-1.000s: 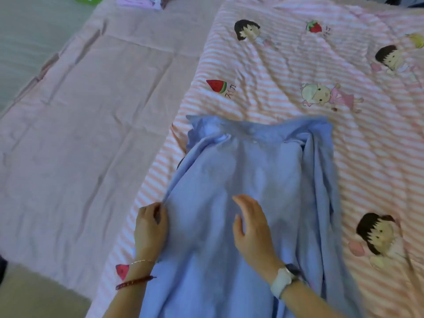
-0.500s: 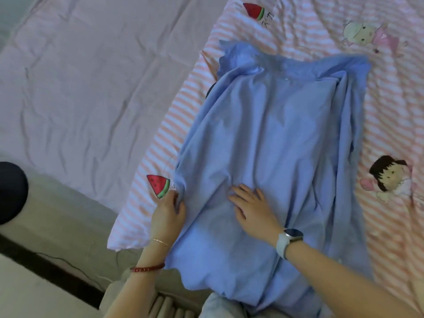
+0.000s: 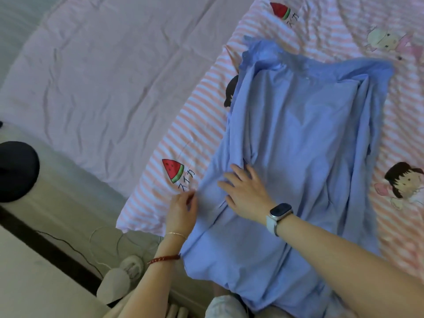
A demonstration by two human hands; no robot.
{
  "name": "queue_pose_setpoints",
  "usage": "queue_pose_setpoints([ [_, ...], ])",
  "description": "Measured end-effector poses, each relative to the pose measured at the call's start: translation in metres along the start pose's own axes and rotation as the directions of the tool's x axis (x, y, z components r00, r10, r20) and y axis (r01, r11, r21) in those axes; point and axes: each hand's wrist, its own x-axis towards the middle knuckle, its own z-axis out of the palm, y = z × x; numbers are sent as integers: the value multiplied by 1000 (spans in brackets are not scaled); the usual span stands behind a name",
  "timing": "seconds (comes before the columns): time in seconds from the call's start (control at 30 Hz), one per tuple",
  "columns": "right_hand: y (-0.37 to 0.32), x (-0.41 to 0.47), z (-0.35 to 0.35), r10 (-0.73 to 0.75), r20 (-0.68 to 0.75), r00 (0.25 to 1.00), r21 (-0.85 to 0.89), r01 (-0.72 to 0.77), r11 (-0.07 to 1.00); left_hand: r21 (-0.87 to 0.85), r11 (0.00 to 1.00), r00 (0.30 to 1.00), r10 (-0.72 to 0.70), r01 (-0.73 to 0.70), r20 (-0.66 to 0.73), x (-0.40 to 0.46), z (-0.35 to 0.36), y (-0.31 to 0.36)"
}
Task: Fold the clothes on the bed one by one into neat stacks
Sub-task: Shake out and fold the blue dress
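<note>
A light blue shirt lies lengthwise on the pink striped blanket, collar at the far end, its hem hanging over the bed's near edge. Its right side is folded inward in long creases. My left hand pinches the shirt's left edge near the blanket's watermelon print. My right hand, with a watch on the wrist, lies flat with spread fingers on the cloth just right of the left hand.
A plain pink sheet covers the bed to the left of the blanket. Beyond the bed's near edge, on the floor, are a dark round object, cables and a white slipper.
The view has tilted down toward the bed's near edge. My right hand has come down flat on the shirt and slid left toward my left hand, which keeps its hold on the edge.
</note>
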Motion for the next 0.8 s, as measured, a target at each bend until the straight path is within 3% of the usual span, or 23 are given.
queue_pose_setpoints([
  [0.07, 15, -3, 8, 69, 67, 995, 11, -70, 997, 65, 997, 990, 39, -48, 136, 1, 6, -1],
  [0.13, 29, -9, 13, 146, 27, 989, 74, -148, 986, 63, 997, 984, 31, -43, 178, -3, 11, 5],
  [0.23, 35, -21, 10, 165, 40, 985, 271, -170, 948, 60, 998, 999, 35, -34, -17, -15, 13, 21],
  [0.27, 33, -24, 8, 233, 35, 972, 442, -224, 869, 87, 991, 989, 108, -99, -98, -23, 13, 29],
  [0.33, 30, -22, -4, 465, 75, 882, 777, -344, 528, 133, 936, 937, 339, -327, -83, -39, 15, 44],
  [0.37, 31, -19, -9, 551, 106, 828, 869, -346, 353, 107, 898, 904, 426, -428, 39, -44, 17, 51],
  [0.4, 31, -17, -14, 595, 150, 790, 899, -360, 250, 39, 892, 881, 437, -451, 180, -48, 19, 56],
  [0.43, 32, -15, -18, 597, 196, 778, 890, -397, 224, -60, 911, 860, 406, -409, 308, -48, 20, 60],
  [0.5, 29, -9, -16, 552, 301, 778, 770, -540, 341, -214, 938, 865, 337, -273, 373, -45, 22, 59],
  [0.57, 23, -2, -9, 556, 351, 754, 584, -640, 499, -256, 946, 937, 262, -200, 233, -43, 25, 56],
  [0.6, 20, 0, -6, 583, 330, 743, 547, -654, 523, -242, 953, 968, 217, -183, 124, -41, 26, 52],
  [0.7, 21, -8, 0, 694, 252, 675, 643, -652, 400, -128, 989, 987, 56, -76, -152, -29, 26, 37],
  [0.8, 33, -40, 9, 802, 248, 543, 670, -694, 263, -145, 984, 993, -110, 105, -29, -10, 26, 33],
])
